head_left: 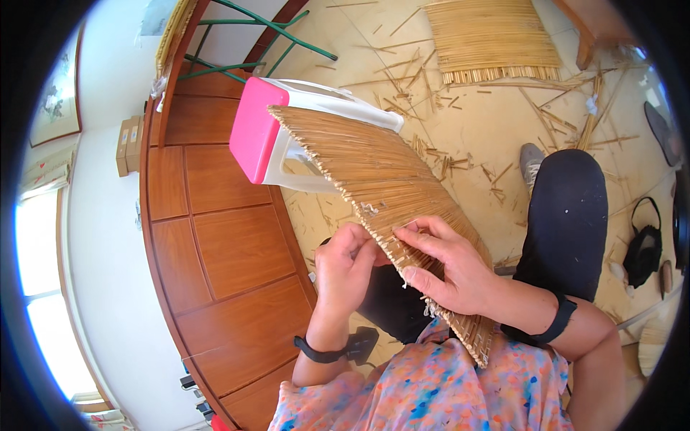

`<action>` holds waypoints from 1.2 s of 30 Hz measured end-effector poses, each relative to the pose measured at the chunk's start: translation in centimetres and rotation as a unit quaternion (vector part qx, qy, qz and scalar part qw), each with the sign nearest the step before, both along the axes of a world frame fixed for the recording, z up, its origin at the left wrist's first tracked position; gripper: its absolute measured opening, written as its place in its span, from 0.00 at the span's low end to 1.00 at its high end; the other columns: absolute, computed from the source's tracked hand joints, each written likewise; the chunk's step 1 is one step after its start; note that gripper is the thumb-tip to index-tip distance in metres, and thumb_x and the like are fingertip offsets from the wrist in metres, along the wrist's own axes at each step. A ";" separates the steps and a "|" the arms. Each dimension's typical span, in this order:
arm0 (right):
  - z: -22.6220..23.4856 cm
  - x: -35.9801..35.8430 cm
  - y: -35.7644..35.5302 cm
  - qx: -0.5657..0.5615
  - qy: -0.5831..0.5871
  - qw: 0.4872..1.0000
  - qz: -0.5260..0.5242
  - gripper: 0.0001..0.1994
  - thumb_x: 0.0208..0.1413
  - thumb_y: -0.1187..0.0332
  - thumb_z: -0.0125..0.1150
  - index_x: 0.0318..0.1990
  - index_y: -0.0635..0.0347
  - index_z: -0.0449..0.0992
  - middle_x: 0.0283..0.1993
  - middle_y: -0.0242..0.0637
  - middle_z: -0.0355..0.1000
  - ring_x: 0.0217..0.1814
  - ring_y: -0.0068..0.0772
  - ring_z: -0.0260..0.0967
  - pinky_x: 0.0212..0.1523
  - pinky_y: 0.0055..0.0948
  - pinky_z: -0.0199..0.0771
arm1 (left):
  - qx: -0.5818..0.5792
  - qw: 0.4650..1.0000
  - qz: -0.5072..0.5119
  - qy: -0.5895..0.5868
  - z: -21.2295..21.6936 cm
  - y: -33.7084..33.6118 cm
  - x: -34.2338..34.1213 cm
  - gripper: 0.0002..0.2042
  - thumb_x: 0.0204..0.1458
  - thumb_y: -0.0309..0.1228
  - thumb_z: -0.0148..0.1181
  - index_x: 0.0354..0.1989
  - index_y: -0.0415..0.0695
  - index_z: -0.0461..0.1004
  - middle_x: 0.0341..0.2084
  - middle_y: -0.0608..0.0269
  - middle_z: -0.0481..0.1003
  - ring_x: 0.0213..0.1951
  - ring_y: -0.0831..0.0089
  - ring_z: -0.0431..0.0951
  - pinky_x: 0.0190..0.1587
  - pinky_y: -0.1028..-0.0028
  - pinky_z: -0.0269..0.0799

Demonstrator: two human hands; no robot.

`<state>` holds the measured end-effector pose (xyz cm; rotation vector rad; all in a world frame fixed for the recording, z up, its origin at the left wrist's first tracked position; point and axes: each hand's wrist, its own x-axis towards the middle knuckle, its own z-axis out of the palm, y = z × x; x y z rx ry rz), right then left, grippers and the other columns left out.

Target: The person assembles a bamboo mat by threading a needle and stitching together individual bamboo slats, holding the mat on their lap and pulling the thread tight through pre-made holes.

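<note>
A stiff mat of tan straw stalks (374, 158) stands slanted between my lap and a stool, its stitched edge facing left. My left hand (343, 267) is closed in a pinch at that edge; its fingertips are partly hidden behind the mat, so what they pinch does not show. Across the mat's near face lies my right hand (456, 269), fingers bent on the stalks and thumb at the edge, holding the mat. Pale thread tufts (368, 209) stick out of the face, and more thread hangs from the lower edge.
A white stool with a pink top (253, 131) lies tipped beyond the mat. Wooden cabinets (237, 248) line the left. Cut stalks (449, 161) litter the tiled floor, where another straw mat (492, 39) lies. A black bag-like item (642, 251) is at the right.
</note>
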<state>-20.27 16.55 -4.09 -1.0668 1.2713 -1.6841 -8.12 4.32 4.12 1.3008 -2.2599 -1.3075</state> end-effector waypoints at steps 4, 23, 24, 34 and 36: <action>0.2 -0.2 0.0 -0.005 0.023 0.999 -0.031 0.25 0.56 0.60 0.62 0.55 0.71 0.71 0.52 0.49 0.67 0.51 0.47 0.70 0.52 0.35 0.70 | -0.007 0.998 0.047 -0.027 -0.2 0.1 -0.6 0.07 0.55 0.18 0.55 0.37 0.36 0.63 0.22 0.53 0.78 0.28 0.73 0.82 0.29 0.76 0.77; 1.0 1.9 -1.0 0.024 -0.311 0.934 0.174 0.21 0.66 0.70 0.44 0.66 0.61 0.63 0.72 0.37 0.54 0.75 0.31 0.47 0.72 0.33 0.46 | 0.061 0.984 -0.026 0.168 0.6 3.0 4.1 0.36 0.40 0.12 0.51 0.65 0.37 0.59 0.51 0.57 0.72 0.52 0.70 0.72 0.55 0.72 0.68; 1.4 1.3 -1.3 0.025 -0.297 0.939 0.173 0.21 0.66 0.70 0.44 0.66 0.61 0.63 0.72 0.37 0.54 0.75 0.31 0.47 0.72 0.33 0.46 | 0.084 0.977 -0.038 0.194 1.1 2.0 4.2 0.36 0.40 0.12 0.51 0.66 0.36 0.58 0.52 0.55 0.72 0.54 0.67 0.72 0.58 0.71 0.66; 5.8 -2.2 -5.6 -0.030 0.288 0.956 -0.044 0.18 0.51 0.78 0.52 0.50 0.61 0.77 0.55 0.45 0.72 0.60 0.45 0.68 0.57 0.35 0.70 | -0.193 0.942 -0.257 0.099 4.7 -6.1 5.2 0.41 0.40 0.12 0.46 0.69 0.50 0.55 0.55 0.45 0.71 0.56 0.49 0.73 0.60 0.64 0.67; 7.5 -3.9 -5.4 -0.176 0.423 0.861 -0.220 0.10 0.47 0.78 0.56 0.37 0.61 0.77 0.37 0.41 0.75 0.43 0.47 0.72 0.42 0.38 0.76 | -0.179 0.943 -0.276 0.044 6.5 -5.9 4.7 0.42 0.40 0.11 0.45 0.70 0.51 0.54 0.55 0.46 0.71 0.55 0.52 0.73 0.58 0.65 0.67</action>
